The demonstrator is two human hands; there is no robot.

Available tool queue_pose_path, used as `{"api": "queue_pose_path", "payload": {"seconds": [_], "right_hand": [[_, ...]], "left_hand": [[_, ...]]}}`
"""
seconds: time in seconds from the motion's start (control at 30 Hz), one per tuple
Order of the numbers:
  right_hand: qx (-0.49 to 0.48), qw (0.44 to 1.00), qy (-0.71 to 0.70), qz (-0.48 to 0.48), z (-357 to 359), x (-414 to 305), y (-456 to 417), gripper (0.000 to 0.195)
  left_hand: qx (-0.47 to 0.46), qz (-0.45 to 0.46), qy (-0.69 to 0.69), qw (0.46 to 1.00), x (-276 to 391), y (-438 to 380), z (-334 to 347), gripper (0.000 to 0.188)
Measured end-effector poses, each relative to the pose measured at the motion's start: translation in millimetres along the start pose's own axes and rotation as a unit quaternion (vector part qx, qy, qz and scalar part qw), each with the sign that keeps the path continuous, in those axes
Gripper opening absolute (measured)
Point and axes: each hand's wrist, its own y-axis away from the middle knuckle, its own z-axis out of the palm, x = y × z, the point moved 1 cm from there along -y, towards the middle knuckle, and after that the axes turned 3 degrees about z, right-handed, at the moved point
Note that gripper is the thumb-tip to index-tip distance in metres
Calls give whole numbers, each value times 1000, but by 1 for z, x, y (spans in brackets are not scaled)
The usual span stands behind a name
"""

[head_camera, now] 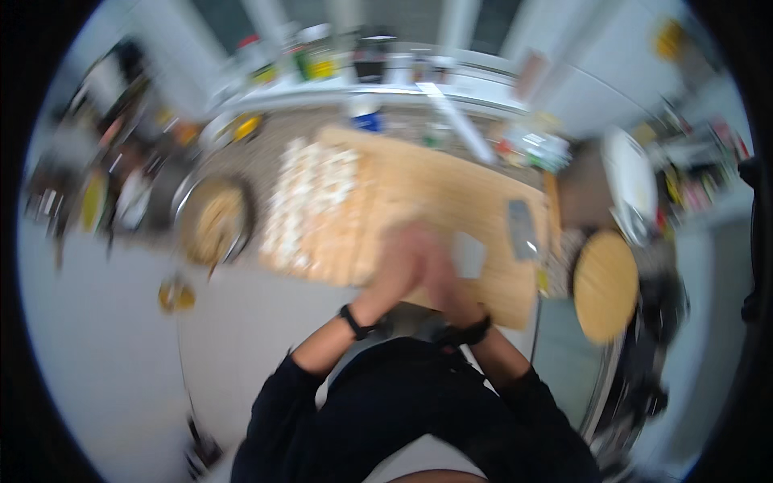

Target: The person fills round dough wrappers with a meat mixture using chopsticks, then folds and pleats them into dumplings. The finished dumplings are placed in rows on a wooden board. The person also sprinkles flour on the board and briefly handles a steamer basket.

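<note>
My left hand and my right hand are pressed together over the front of a large wooden board. Both are blurred, and whether anything lies between the palms is hidden. Rows of small whitish pieces, perhaps dumplings or dough, cover the board's left part. Just right of my hands lies a pale flat piece, and a grey flat blade-like piece is near the board's right edge. Left of the board stands a metal bowl with a light brown mixture in it.
Behind the board are a blue and white container, a long white strip and a plastic bag. Bottles line the windowsill. A round wooden board stands at the right, below a white oval dish. Crowded kitchenware fills the far left.
</note>
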Motion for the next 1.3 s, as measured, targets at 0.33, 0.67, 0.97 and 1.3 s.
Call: {"api": "queue_pose_path", "payload": {"seconds": [0.33, 0.67, 0.97, 1.3], "right_hand": [[321, 877, -237, 266, 7, -18, 11, 32], [163, 976, -144, 7, -22, -147, 65, 37], [366, 915, -70, 156, -217, -144, 351, 18], [569, 767, -180, 236, -282, -112, 557, 20]], "left_hand": [[-124, 26, 157, 980, 29, -13, -65, 49], [-112, -49, 49, 991, -42, 15, -34, 34], [-24, -192, 127, 973, 104, 69, 36, 61], [-299, -137, 266, 906, 230, 48, 220, 50]]}}
